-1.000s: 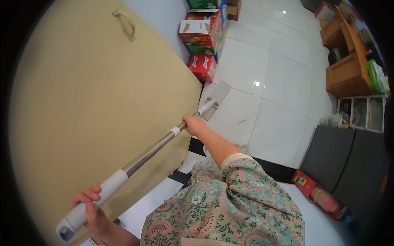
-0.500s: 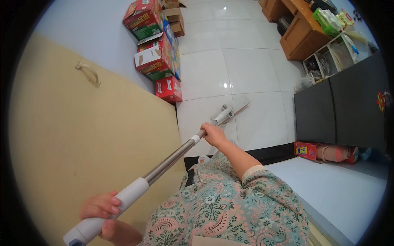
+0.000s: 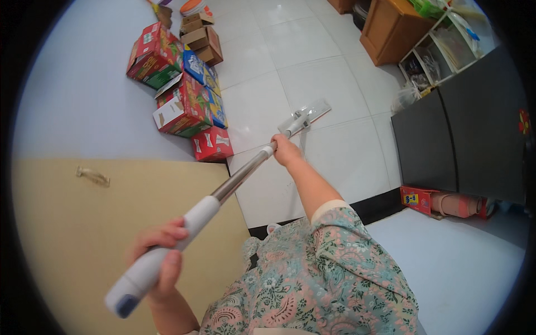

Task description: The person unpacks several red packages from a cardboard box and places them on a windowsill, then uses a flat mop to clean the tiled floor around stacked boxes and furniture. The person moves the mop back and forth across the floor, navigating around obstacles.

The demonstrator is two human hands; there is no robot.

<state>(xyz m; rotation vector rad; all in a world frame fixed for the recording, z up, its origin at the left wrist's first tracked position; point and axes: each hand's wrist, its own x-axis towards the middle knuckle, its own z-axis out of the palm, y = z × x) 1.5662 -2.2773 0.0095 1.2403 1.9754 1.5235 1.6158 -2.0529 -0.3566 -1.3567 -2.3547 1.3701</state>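
A flat mop (image 3: 241,180) slants across the view, its metal pole running from the lower left up to a pale rectangular head (image 3: 319,110) that lies on the white tiles. Around the grey-white grip near the upper end, my left hand (image 3: 163,245) is closed, thumb on one side and fingers on the other. Lower on the pole, close to the mop head, my right hand (image 3: 286,151) is wrapped round the metal tube with the arm stretched forward. A dark oval part shows at the grip's end.
Red cartons (image 3: 192,109) and blue packages (image 3: 195,67) stand stacked along the left wall, beyond a cream door (image 3: 139,206) with a handle. On the right are a dark grey cabinet (image 3: 424,145), a white shelf unit (image 3: 441,53) and wooden furniture (image 3: 388,33). A red box (image 3: 416,200) sits low beside the cabinet.
The mop head has slid forward across a tile joint, away from me. Both hands moved forward with the mop, keeping hold. The view has turned, bringing more of the left wall in.
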